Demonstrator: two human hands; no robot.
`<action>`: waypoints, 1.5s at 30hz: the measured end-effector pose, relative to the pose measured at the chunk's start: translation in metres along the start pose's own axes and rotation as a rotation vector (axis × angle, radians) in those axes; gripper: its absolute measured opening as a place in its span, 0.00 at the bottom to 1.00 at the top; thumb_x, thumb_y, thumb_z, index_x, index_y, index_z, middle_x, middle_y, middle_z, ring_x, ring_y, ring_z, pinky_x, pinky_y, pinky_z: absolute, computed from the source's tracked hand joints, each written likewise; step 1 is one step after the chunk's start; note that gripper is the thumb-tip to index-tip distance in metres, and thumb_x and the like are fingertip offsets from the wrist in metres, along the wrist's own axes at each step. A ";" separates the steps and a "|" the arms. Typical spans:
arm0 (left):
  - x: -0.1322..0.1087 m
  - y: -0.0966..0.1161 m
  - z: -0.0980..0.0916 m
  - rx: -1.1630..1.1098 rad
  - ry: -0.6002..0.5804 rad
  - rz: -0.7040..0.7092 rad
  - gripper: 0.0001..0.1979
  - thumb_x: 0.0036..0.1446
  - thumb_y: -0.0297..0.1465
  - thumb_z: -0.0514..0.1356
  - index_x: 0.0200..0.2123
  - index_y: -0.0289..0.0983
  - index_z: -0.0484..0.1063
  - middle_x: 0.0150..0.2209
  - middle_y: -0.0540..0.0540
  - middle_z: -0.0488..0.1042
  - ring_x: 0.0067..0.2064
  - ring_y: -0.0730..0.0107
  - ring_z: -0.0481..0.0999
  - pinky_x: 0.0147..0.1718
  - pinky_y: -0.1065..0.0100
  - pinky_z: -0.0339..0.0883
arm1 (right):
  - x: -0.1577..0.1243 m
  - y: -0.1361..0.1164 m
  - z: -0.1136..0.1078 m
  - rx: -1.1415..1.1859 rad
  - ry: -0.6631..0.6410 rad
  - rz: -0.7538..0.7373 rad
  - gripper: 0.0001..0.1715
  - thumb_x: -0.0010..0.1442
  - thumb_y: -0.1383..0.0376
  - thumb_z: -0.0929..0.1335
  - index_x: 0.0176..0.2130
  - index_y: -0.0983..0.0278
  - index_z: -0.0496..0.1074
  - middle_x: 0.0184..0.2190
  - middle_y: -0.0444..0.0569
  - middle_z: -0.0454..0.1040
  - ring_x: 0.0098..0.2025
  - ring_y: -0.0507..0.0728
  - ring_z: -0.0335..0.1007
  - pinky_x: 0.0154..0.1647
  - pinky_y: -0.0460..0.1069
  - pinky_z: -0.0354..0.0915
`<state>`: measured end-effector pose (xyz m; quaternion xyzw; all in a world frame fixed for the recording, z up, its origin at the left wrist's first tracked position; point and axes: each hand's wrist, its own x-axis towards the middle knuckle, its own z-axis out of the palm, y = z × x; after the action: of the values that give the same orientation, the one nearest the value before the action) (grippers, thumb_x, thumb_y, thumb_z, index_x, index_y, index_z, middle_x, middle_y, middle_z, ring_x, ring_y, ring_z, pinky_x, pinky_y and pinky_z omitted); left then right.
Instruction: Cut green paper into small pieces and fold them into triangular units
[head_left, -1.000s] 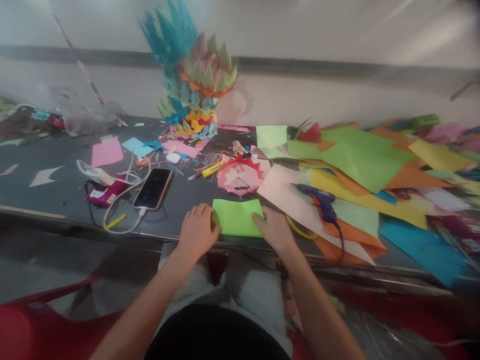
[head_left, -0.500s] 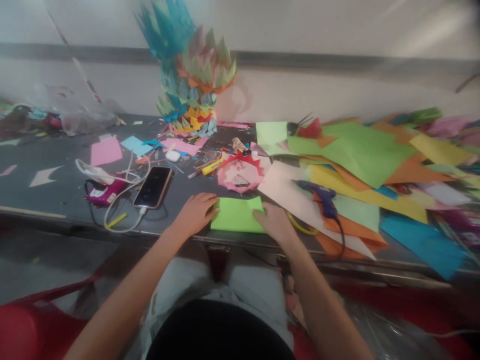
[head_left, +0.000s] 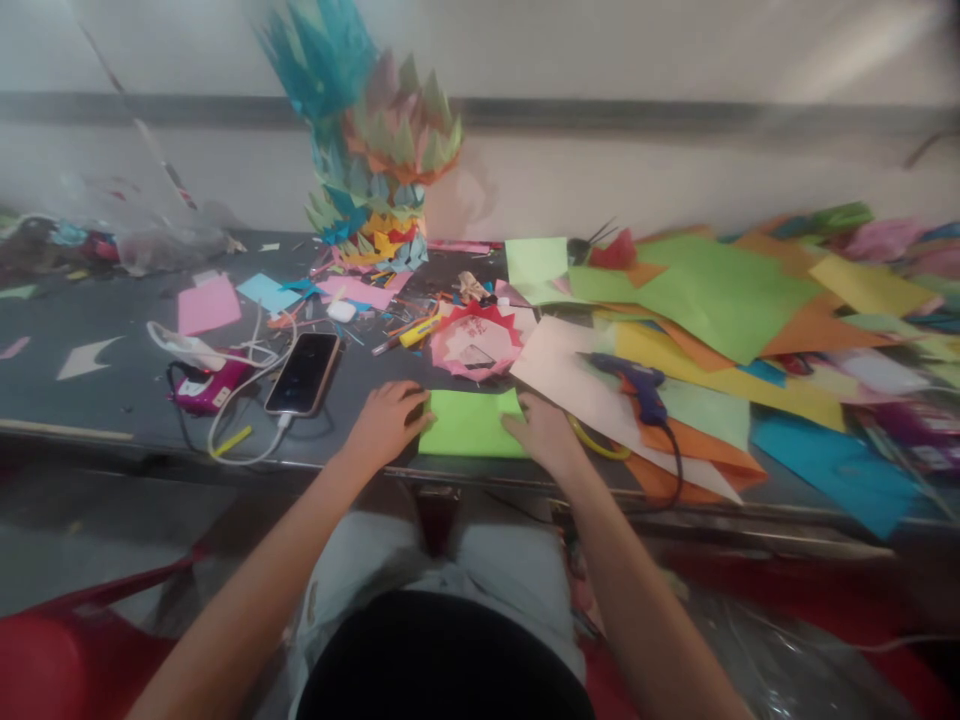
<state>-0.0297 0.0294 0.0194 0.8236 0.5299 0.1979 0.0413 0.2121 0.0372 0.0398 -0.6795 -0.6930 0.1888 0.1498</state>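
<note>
A bright green sheet of paper point(head_left: 466, 424) lies at the table's front edge, straight in front of me, with a lighter flap at its upper right corner. At its left edge is my left hand point(head_left: 391, 418), fingers curled and thumb against the paper. My right hand point(head_left: 546, 432) closes on the right edge, thumb over the sheet by the flap; the fingers behind are partly hidden. Just beyond the sheet sits a pink paper dish with a red zigzag rim point(head_left: 480, 340). A yellow cutter knife point(head_left: 420, 331) rests to the dish's left.
A phone point(head_left: 304, 374) on a white cable lies left, beside a purple power socket point(head_left: 216, 384). On the right, a blue glue gun point(head_left: 639, 386) rests on coloured paper sheets point(head_left: 735, 290). A tall folded-paper model point(head_left: 375, 170) stands at the back, with scraps around its base.
The green paper's upper right corner now shows more of a raised, lighter flap near my right hand. Both hands stay at the paper's sides. The view has shifted slightly.
</note>
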 end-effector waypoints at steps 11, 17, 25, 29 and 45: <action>-0.004 0.002 0.000 0.118 0.036 0.025 0.15 0.59 0.39 0.54 0.44 0.39 0.73 0.45 0.43 0.72 0.46 0.59 0.68 0.42 0.60 0.60 | 0.000 0.001 0.000 0.017 -0.002 0.002 0.10 0.51 0.58 0.64 0.27 0.63 0.63 0.18 0.41 0.59 0.21 0.51 0.53 0.23 0.46 0.48; -0.004 0.002 0.000 0.092 0.033 0.021 0.16 0.59 0.39 0.54 0.45 0.38 0.72 0.45 0.43 0.72 0.46 0.59 0.68 0.43 0.60 0.61 | 0.000 0.000 0.000 -0.001 -0.004 0.003 0.10 0.52 0.59 0.64 0.27 0.62 0.62 0.19 0.41 0.60 0.22 0.52 0.55 0.23 0.45 0.48; 0.000 0.002 -0.001 0.031 -0.037 0.053 0.16 0.61 0.36 0.52 0.50 0.37 0.69 0.54 0.43 0.68 0.54 0.60 0.65 0.49 0.61 0.59 | 0.001 0.000 0.000 -0.039 -0.013 0.021 0.10 0.53 0.59 0.64 0.30 0.64 0.66 0.20 0.44 0.64 0.23 0.52 0.57 0.23 0.45 0.49; 0.006 -0.003 -0.010 0.042 -0.264 0.109 0.17 0.62 0.39 0.51 0.53 0.44 0.65 0.56 0.50 0.66 0.60 0.63 0.59 0.55 0.56 0.51 | 0.003 0.000 0.000 -0.060 -0.025 0.026 0.11 0.52 0.58 0.66 0.31 0.65 0.68 0.22 0.46 0.68 0.25 0.54 0.61 0.24 0.45 0.50; 0.013 -0.011 -0.033 -0.070 -0.658 0.072 0.38 0.54 0.52 0.50 0.63 0.46 0.43 0.66 0.50 0.42 0.66 0.56 0.38 0.59 0.44 0.35 | -0.031 0.002 0.002 0.236 0.062 0.080 0.29 0.52 0.55 0.68 0.50 0.65 0.64 0.21 0.44 0.71 0.26 0.56 0.69 0.28 0.47 0.59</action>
<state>-0.0466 0.0412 0.0499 0.8596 0.4517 -0.0595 0.2314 0.2138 0.0060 0.0389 -0.6895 -0.6336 0.2539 0.2423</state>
